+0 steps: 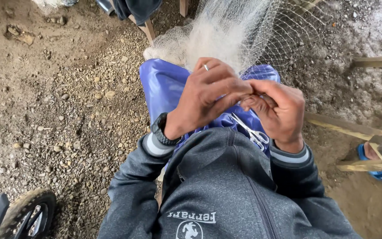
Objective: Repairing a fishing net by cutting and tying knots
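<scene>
The left hand (208, 95) is curled over with its fingers bent down and inward, a ring on one finger and a dark watch at the wrist; its fingertips meet those of the right hand (277, 110). The right hand is likewise half clenched, thumb and forefinger pinched together against the left fingertips. Both seem to pinch a bit of the fishing net (226, 40), but the strand itself is too fine and too covered by the fingers to make out.

The net is pale, whitish mesh, bunched thick just beyond the left knuckles and spreading into open, see-through meshes beyond the right hand. It lies over a blue plastic sheet (164, 84) that spreads under both hands and across the lap.

Just beneath the right hand, towards the body, a pair of small scissors (250, 129) with light handles rests on the sheet, partly covered by the wrist.

The top of the net runs out of view. A blue sandal (374, 170) shows well off beyond the right wrist, half hidden by wooden slats (345, 126).
</scene>
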